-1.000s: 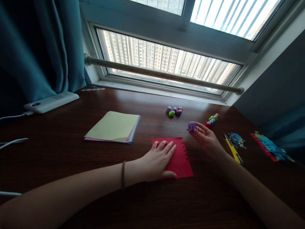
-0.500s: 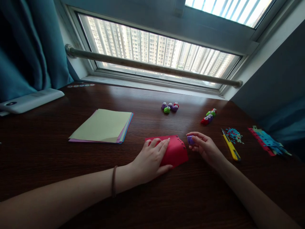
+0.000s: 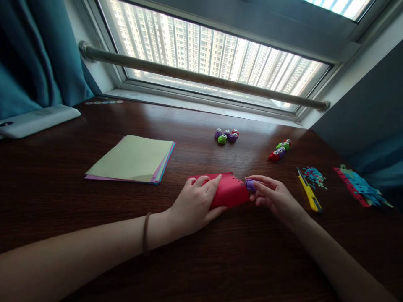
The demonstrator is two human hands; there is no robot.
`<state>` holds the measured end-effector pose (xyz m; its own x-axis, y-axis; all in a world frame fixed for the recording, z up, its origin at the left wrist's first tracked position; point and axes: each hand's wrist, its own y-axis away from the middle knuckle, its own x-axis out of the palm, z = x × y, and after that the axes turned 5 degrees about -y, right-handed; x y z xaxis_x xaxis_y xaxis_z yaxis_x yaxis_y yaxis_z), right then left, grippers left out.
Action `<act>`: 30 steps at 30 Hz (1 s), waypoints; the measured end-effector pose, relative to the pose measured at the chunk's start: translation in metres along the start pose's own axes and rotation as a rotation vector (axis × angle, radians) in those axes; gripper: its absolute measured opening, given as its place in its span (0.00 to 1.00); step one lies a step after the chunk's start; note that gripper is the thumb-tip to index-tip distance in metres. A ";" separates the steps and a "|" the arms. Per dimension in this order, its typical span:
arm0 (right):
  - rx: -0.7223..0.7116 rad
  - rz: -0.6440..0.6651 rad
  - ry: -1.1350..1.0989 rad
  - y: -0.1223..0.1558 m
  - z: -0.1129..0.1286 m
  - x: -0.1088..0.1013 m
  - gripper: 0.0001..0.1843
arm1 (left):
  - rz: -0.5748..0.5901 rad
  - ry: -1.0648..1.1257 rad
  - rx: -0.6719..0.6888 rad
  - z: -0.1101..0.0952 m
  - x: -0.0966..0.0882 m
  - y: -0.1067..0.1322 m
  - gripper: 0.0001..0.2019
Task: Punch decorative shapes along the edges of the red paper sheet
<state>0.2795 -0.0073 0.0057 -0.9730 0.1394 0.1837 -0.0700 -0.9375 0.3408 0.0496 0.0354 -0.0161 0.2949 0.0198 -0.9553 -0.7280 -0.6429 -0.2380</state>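
Observation:
A sheet of red paper (image 3: 227, 193) lies on the table, with small punched notches and holes along its curved right edge. My left hand (image 3: 197, 203) grips it from the left, fingers across the top and thumb at the near edge. In my right hand (image 3: 272, 196), a small purple craft hole punch (image 3: 250, 185) is pinched between thumb and fingers. The punch meets the paper's right edge; whether the paper is inside its slot I cannot tell.
Several small punches (image 3: 222, 139) stand beyond the paper, and more punches (image 3: 280, 151) at the right. A yellow utility knife (image 3: 310, 193) lies beside paper bits (image 3: 315, 176) and cut strips (image 3: 359, 186). Coloured paper sheets (image 3: 132, 158) are stacked at the left.
The purple punch has come up against the red paper's right edge. My left hand has tilted the paper a little. The view has shifted slightly.

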 end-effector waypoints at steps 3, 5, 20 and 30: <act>-0.011 0.035 -0.004 0.000 -0.002 -0.003 0.22 | -0.007 0.009 -0.008 0.000 0.000 0.000 0.32; -0.015 0.057 -0.019 -0.001 -0.003 -0.004 0.22 | -0.004 0.017 -0.011 0.000 -0.001 0.000 0.32; -0.086 0.078 -0.020 0.003 -0.004 -0.002 0.18 | 0.012 0.003 -0.019 0.001 -0.001 0.000 0.33; -0.093 0.051 0.112 0.000 0.000 -0.002 0.22 | 0.014 -0.005 -0.029 0.000 0.000 -0.001 0.32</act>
<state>0.2814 -0.0080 0.0054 -0.9939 0.0592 0.0931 -0.0347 -0.9687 0.2456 0.0498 0.0360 -0.0160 0.2820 0.0145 -0.9593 -0.7135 -0.6653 -0.2197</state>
